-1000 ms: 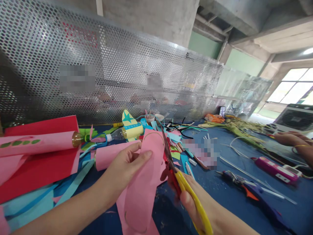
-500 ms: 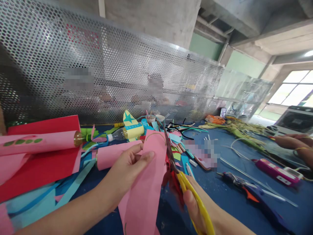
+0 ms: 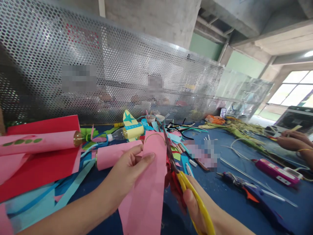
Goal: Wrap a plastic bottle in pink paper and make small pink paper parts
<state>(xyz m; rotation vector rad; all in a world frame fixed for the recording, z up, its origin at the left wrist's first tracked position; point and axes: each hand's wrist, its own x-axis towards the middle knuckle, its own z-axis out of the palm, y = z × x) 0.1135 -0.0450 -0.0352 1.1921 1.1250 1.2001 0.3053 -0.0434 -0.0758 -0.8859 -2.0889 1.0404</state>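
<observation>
My left hand (image 3: 132, 169) pinches a long piece of pink paper (image 3: 150, 199) between thumb and fingers. A curved line is drawn near the paper's top end. My right hand (image 3: 195, 199) is closed round the handles of yellow-and-red scissors (image 3: 182, 179). The dark blades point away from me along the paper's right edge; whether they touch it I cannot tell. Just behind my left hand lies a pink paper-wrapped tube (image 3: 110, 155). Past it is a clear bottle (image 3: 118, 134) with a yellow paper band and a yellow fin bearing a teal star.
Red paper (image 3: 56, 166) and another pink tube (image 3: 41, 142) lie left. Right are a blue glue gun (image 3: 254, 192), a purple power strip (image 3: 277, 171) and a pixelated phone (image 3: 202, 156). A perforated metal screen (image 3: 137, 75) stands behind. Another person's hands (image 3: 292, 140) work far right.
The pink paper's lower part has swung slightly to the right, and its top sits a little lower. My hands have barely moved. The other person's hands shifted slightly, now with a pale strip showing.
</observation>
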